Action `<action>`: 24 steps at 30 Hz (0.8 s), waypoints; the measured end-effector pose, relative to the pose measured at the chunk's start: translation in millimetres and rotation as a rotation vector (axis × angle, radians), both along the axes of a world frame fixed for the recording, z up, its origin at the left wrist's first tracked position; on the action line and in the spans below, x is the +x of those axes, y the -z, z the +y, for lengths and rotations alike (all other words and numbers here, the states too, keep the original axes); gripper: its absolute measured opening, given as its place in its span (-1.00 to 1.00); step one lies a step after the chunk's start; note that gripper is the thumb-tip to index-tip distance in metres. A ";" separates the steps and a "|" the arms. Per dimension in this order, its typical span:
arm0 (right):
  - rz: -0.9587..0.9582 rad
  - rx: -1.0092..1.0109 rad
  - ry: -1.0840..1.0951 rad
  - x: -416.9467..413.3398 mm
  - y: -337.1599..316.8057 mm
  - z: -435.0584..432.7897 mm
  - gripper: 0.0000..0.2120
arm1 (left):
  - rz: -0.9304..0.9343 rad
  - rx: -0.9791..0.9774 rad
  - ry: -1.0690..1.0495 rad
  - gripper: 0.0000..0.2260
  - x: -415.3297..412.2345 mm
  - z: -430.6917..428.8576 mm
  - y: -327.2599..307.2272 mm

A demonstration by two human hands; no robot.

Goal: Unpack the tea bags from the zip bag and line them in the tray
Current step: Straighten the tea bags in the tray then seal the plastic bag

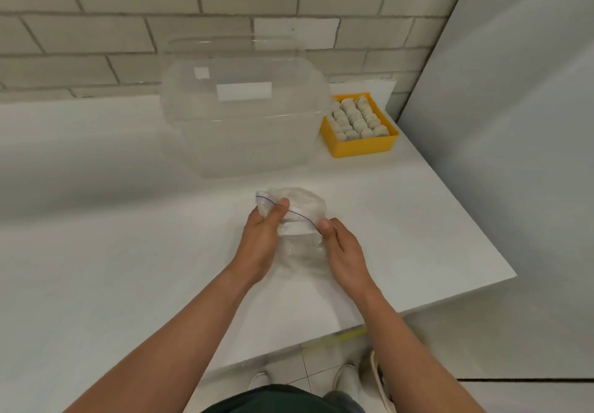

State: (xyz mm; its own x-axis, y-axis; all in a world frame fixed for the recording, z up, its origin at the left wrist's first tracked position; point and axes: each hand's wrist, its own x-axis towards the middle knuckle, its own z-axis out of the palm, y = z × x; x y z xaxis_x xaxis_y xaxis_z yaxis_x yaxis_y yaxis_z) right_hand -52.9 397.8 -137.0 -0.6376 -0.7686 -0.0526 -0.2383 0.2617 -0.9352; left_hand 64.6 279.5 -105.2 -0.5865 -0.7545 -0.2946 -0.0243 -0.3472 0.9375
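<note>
**Opening the zip bag at its seal**

Pinching the top of the zip bag (303, 207), both hands work along the blue zip line (297, 215). The left hand (262, 239) has its thumb on the line and its fingers curled behind the plastic. The right hand (345, 253) nips the line's near end between thumb and curled fingers. The bag lies on the white counter (128, 220) in front of the person, its far end bulging with pale tea bags (308, 200).

This looks like the unsealing step, with nothing lifted out yet. I cannot tell whether the seal is parted. Next, the two sides likely need pulling apart so a hand can reach in.

The yellow tray (360, 149) sits well apart, at the far right of the counter. It already holds lined tea bags (353, 117) in about three close rows, so free space looks scarce. A clear plastic tub (247, 142) stands beside it; I see nothing inside.
</note>
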 end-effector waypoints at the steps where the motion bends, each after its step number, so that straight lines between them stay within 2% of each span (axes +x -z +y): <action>1: -0.069 -0.040 0.055 2.8 -2.0 -0.3 -0.60 | 0.024 0.041 -0.001 -0.82 -3.3 0.1 -1.3; 3: -0.218 -0.102 0.149 7.5 -5.9 -2.0 -0.70 | 0.044 0.081 0.008 -0.83 -7.7 2.5 -10.0; 6: -0.434 -0.137 0.239 15.3 -11.0 -6.0 -0.85 | 0.022 0.038 0.122 -0.71 -8.7 8.6 -18.3; 7: -0.471 -0.147 0.266 17.6 -13.8 -7.5 -0.88 | 0.000 0.008 0.190 -0.68 -7.6 11.9 -20.2; 10: -0.505 -0.173 0.335 20.6 -25.3 -11.0 -0.84 | -0.005 0.020 0.346 -0.76 -2.2 23.3 -29.0; 13: -0.590 -0.217 0.357 22.2 -37.1 -11.5 -0.86 | 0.043 0.151 0.262 -0.34 1.5 29.7 -39.5; 14: -0.608 -0.238 0.358 22.4 -39.7 -11.5 -0.87 | 0.042 0.153 0.207 -0.29 1.6 31.7 -43.8; 15: -0.632 -0.265 0.359 23.1 -42.1 -11.7 -0.87 | 0.014 0.113 0.144 -0.31 0.6 32.5 -44.2; 17: -0.715 -0.332 0.385 28.7 -48.0 -12.0 -0.91 | -0.052 0.022 0.037 -0.54 -1.2 37.8 -49.2; 19: -0.769 -0.366 0.450 31.5 -49.1 -11.3 -0.89 | -0.061 -0.023 0.024 -0.78 -3.3 45.9 -49.2; 20: -0.777 -0.374 0.485 31.1 -49.0 -10.2 -0.84 | -0.061 -0.036 0.043 -0.83 -4.3 51.0 -48.3; 22: -0.761 -0.376 0.547 27.6 -51.7 -5.7 -0.81 | -0.027 -0.067 0.089 -0.82 -6.8 63.8 -47.3; 24: -0.707 -0.396 0.583 20.0 -56.7 2.4 -0.82 | 0.052 -0.082 0.158 -0.69 -9.4 79.5 -45.8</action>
State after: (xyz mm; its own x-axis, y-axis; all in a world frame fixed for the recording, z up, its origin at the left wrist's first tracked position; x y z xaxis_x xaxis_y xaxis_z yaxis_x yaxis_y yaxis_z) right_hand -32.9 400.2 -80.3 -0.8420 -0.3896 -0.3733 0.4732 -0.2009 -0.8577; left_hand 55.2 358.9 -59.4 -0.7126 -0.6718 -0.2021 -0.0228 -0.2657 0.9638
